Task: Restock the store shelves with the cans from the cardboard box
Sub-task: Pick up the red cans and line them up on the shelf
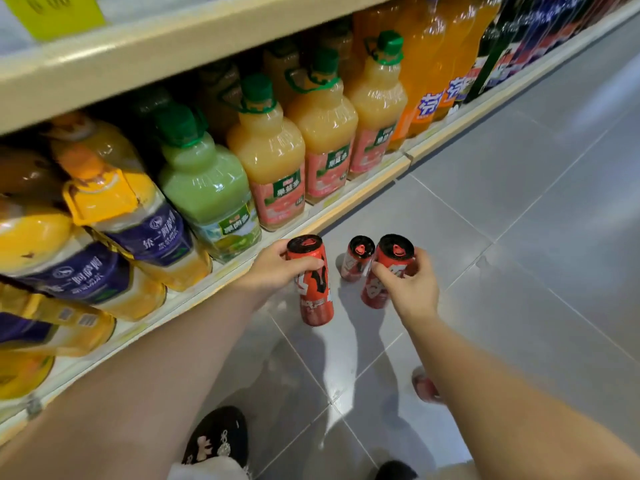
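Three cans on floor, right of shelf.

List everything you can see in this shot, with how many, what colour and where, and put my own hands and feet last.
Red cans: three; one in the left hand, one in the right hand, one smaller-looking between them, whether held or standing on the floor unclear.
Peach juice bottles: three in the front row, green caps, pink labels, lower shelf centre.
Green juice bottle: one, green cap, left of the peach ones.
Yellow-orange bottles: several, purple labels, lower shelf left.
Orange soda bottles: several, shelf right.
Dark bottles: several, far right.
Yellow tag: one, upper shelf.
Floor: grey tiles.
Left hand: fingers around a can.
Right hand: fingers around a can.
Shoes: black, bottom edge.
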A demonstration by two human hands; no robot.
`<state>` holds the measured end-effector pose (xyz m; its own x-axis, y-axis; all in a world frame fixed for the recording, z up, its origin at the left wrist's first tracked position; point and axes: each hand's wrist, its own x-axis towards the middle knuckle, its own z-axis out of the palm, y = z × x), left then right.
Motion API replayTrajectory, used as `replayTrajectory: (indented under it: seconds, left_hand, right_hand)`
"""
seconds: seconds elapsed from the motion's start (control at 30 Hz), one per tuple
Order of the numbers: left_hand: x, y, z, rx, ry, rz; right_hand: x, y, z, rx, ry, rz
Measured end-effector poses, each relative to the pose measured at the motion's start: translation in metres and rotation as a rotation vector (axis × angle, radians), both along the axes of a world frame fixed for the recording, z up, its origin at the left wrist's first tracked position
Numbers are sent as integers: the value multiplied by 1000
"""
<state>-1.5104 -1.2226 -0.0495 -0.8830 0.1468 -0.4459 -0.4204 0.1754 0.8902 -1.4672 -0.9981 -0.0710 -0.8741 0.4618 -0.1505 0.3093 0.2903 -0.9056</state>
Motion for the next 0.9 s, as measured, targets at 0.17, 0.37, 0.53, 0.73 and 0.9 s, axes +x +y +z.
replayTrajectory:
  seconds: [0.17, 0.37, 0.53, 0.73, 0.9]
  left_hand:
    - [-13, 1, 78, 73, 60, 223]
    - [-22, -12, 176, 82, 165, 501]
    - [-5, -34, 240, 116, 282, 547]
    - [20, -67, 291, 76, 365, 615]
    - [35, -96, 330, -86, 540, 719]
  right_hand:
    - [-41, -30, 91, 87, 216, 236]
    - [-79, -63, 202, 135, 466, 482]
    - [-94, -91, 266, 92, 596, 613]
    - [-96, -121, 315, 13, 711, 680]
    - [-93, -143, 345, -14, 797, 676]
